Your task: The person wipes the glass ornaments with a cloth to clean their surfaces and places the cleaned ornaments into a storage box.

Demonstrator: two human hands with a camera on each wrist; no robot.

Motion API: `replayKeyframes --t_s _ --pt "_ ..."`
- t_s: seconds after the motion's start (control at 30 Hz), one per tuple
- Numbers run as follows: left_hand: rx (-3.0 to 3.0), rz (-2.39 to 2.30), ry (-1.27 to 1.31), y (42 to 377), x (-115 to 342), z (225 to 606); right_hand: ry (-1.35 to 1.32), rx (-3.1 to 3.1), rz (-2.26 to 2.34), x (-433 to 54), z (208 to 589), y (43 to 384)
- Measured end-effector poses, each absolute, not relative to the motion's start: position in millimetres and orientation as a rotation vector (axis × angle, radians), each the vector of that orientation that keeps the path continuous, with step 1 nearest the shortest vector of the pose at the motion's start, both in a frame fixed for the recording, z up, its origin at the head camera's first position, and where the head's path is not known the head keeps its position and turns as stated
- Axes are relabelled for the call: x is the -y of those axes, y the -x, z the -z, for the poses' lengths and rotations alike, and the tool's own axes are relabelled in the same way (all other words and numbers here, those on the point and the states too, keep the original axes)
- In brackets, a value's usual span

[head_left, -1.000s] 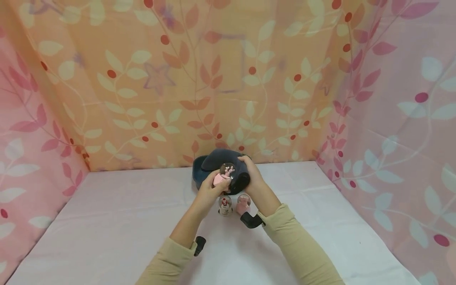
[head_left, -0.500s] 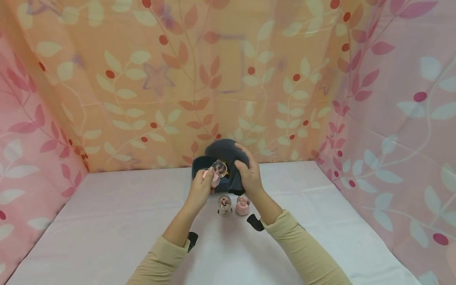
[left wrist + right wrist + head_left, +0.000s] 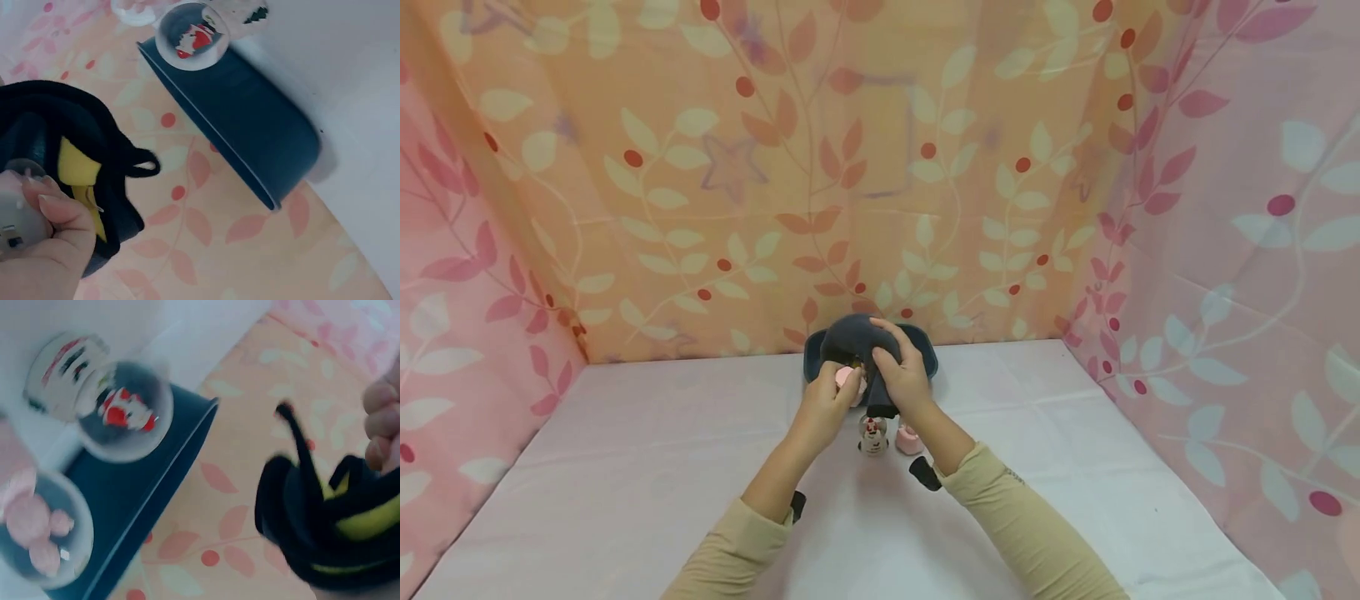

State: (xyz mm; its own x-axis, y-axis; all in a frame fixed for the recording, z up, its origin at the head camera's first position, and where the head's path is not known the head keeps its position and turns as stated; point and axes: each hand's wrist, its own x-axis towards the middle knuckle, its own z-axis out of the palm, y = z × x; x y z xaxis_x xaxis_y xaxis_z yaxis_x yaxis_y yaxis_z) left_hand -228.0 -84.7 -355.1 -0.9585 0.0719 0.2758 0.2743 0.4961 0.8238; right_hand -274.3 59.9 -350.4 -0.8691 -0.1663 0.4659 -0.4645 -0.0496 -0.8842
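Note:
My left hand (image 3: pixel 820 410) pinches a pink snow globe (image 3: pixel 847 382) by its base. In the left wrist view the globe's base (image 3: pixel 14 219) faces the camera, with its dome toward the mouth of a dark grey soft fabric thing (image 3: pixel 853 335). That fabric thing has a black rim, yellow patches inside and a black loop (image 3: pixel 145 164); its exact kind is unclear. Fingers and thumb of my right hand (image 3: pixel 904 379) grip it from the right. On the table before it stand a Santa snow globe (image 3: pixel 873 438) and a second pink snow globe (image 3: pixel 908 440).
Behind the hands a dark blue open bin (image 3: pixel 927 353) stands on the white-covered table (image 3: pixel 685 467). Patterned cloth (image 3: pixel 715 208) closes off the back and both sides. A dark wrist mount (image 3: pixel 925 473) juts from the right sleeve.
The fabric thing turned in my right hand and moved left, its mouth now toward my left hand. The held snow globe moved slightly left, tilting its dome into that mouth. The standing globes stayed put.

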Motion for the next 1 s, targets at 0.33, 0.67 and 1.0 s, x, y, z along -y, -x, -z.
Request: replayKeyframes --t_s 0.33,0.67,1.0 --pt "2.392 1.718 0.366 232 86 364 -0.188 1.827 -2.823 -62 341 276" --pt "2.058 2.369 -0.037 234 83 356 -0.005 1.676 -2.692 -77 347 267" --pt "1.929 2.576 -0.078 230 75 351 -0.670 1.785 -1.773 -65 367 252"
